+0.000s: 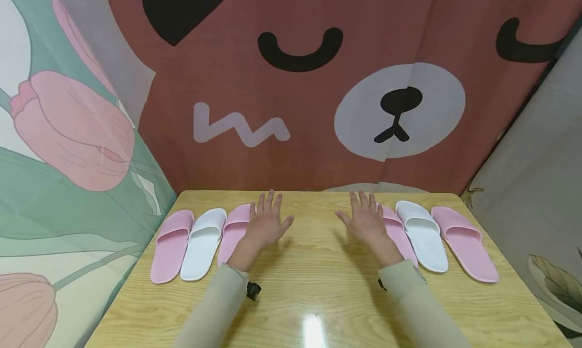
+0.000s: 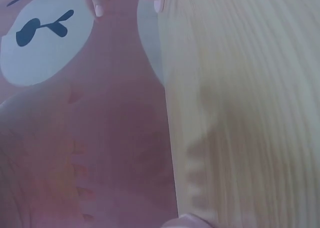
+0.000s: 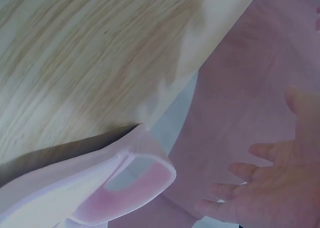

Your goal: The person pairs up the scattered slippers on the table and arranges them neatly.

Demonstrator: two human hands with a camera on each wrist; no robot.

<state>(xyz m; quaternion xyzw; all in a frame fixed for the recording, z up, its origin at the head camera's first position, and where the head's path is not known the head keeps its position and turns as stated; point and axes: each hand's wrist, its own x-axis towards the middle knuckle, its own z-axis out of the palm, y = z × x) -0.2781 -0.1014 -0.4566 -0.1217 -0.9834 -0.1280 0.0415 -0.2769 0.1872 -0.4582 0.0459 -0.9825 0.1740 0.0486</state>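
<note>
My left hand (image 1: 264, 228), fingers spread and straight, hovers over the table next to the inner pink slipper (image 1: 234, 229) of the left row. In that row a white slipper (image 1: 204, 244) lies in the middle and another pink slipper (image 1: 170, 247) at the outer end. My right hand (image 1: 367, 224) is likewise spread, palm down, partly covering the inner pink slipper (image 1: 395, 232) on the right. Beyond it lie a white slipper (image 1: 423, 237) and an outer pink slipper (image 1: 468, 242). Neither hand holds anything. The right wrist view shows the spread right hand (image 3: 280, 183) beside a slipper's open toe (image 3: 145, 183).
The slippers lie on a wood-grain table (image 1: 313, 267) with rounded far corners. Behind its far edge hangs a reddish-brown curtain (image 1: 313, 95) with a bear face. Flower-patterned cloth (image 1: 77, 131) closes the left side, and pale cloth (image 1: 541, 186) the right.
</note>
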